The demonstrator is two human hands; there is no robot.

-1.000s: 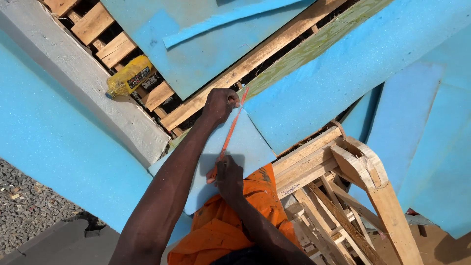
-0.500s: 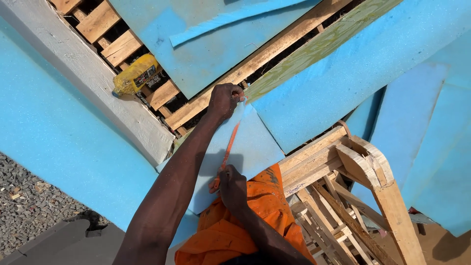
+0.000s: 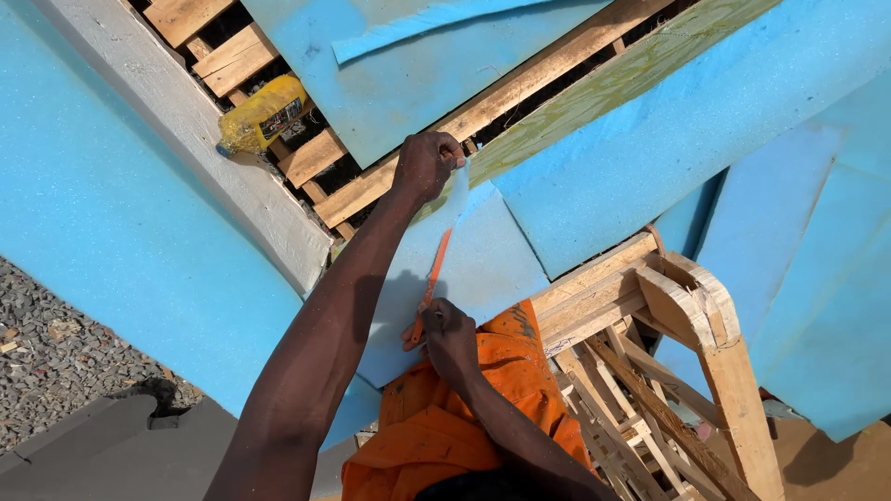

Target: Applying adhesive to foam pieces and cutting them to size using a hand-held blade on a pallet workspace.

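standing over it, i see the left hand (image 3: 425,167) stretched out toward 12 o'clock, its fingers closed on the far corner of a light blue foam piece (image 3: 483,264) and pinning it up near a wooden slat (image 3: 483,102). the right hand (image 3: 450,334) sits closer in, at about 6 o'clock from the left one, fingers wrapped tight around the handle of an orange cutting blade (image 3: 430,283). the blade runs in a slanted line from that hand up toward the left hand and lies against the surface of the foam piece. the foam piece itself rests across the person's orange trousers (image 3: 436,427) and the top of a bare wooden chair frame (image 3: 687,315), which stands at 4 o'clock from the right hand.

at 10 o'clock from the left hand a yellow plastic bottle (image 3: 260,116) lies on its side on a slatted wooden pallet (image 3: 232,56), just beside a pale grey beam (image 3: 195,139). large blue foam sheets (image 3: 705,121) spread out toward 2 o'clock and also along the 9 o'clock side. a strip of gravel ground (image 3: 56,371) shows at 8 o'clock, well apart from both hands.
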